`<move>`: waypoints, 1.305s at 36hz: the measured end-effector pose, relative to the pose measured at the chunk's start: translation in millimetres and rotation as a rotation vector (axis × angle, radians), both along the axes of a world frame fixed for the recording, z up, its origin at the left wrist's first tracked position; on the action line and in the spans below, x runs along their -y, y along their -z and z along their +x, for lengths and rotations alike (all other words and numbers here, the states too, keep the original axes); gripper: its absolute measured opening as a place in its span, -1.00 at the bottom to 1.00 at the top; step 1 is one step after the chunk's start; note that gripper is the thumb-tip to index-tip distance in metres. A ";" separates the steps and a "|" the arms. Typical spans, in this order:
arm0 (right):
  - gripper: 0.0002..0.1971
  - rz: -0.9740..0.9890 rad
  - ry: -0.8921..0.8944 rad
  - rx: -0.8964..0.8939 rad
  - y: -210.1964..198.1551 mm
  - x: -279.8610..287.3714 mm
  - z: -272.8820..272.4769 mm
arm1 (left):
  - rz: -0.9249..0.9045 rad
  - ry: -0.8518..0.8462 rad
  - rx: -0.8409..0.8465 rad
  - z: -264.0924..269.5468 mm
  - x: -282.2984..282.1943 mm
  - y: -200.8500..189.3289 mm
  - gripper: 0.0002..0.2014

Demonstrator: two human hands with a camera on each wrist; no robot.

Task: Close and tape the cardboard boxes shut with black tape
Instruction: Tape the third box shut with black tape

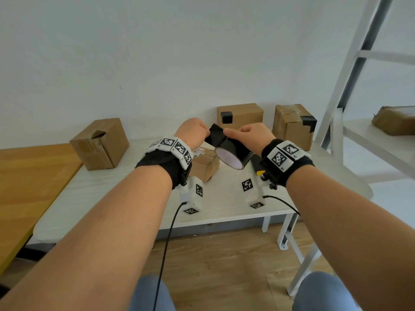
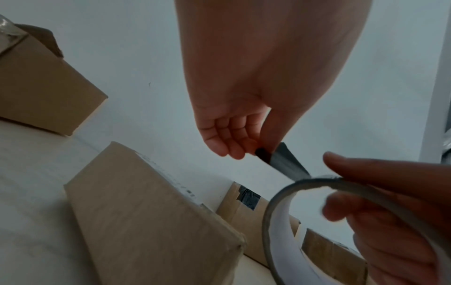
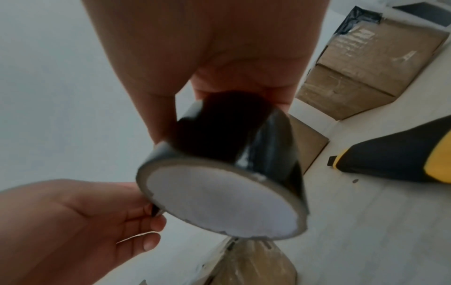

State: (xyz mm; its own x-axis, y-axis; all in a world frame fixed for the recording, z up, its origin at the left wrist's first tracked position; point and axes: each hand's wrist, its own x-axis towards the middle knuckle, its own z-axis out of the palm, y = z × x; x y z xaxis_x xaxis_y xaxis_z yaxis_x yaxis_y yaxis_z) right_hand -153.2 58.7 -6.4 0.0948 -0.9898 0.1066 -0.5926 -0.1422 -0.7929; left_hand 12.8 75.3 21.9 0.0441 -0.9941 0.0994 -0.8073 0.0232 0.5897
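Note:
I hold a roll of black tape (image 1: pixel 232 153) with a white core in the air above a small cardboard box (image 1: pixel 205 166) on the white table (image 1: pixel 125 194). My right hand (image 1: pixel 235 134) grips the roll (image 3: pixel 219 173) from above, thumb on its outer face. My left hand (image 1: pixel 205 131) pinches the free end of the tape (image 1: pixel 214 132), and a short black strip (image 2: pixel 283 162) runs from it to the roll (image 2: pixel 278 221). In the left wrist view the small box (image 2: pixel 151 221) lies just below the hands.
Three more cardboard boxes stand on the table: one at the left (image 1: pixel 100 143), one at the back wall (image 1: pixel 240 115) and one at the back right (image 1: pixel 294 125), the last two with black tape. A black and yellow knife (image 3: pixel 402 158) lies at the right. A white shelf frame (image 1: pixel 350 90) stands on the right.

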 end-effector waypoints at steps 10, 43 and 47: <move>-0.43 -0.009 0.048 -0.069 -10.1 4.1 3.4 | 0.074 -0.033 0.084 -5.3 11.7 3.1 -0.80; -0.65 0.151 0.099 -0.438 0.2 41.9 20.9 | 0.224 -0.078 0.055 9.8 56.5 30.2 -0.74; -0.65 0.162 0.108 -0.430 5.1 44.6 22.8 | 0.226 -0.092 0.035 9.7 59.6 31.6 -0.74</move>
State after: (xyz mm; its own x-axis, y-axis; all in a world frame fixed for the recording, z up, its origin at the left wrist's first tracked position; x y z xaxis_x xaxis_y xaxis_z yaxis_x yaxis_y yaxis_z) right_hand -130.4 14.1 -11.5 -0.0079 -0.9971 -0.0760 -0.8769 0.0434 -0.4788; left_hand 22.5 15.7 -9.7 0.1363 -0.9831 -0.1225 -0.8198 -0.1813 0.5432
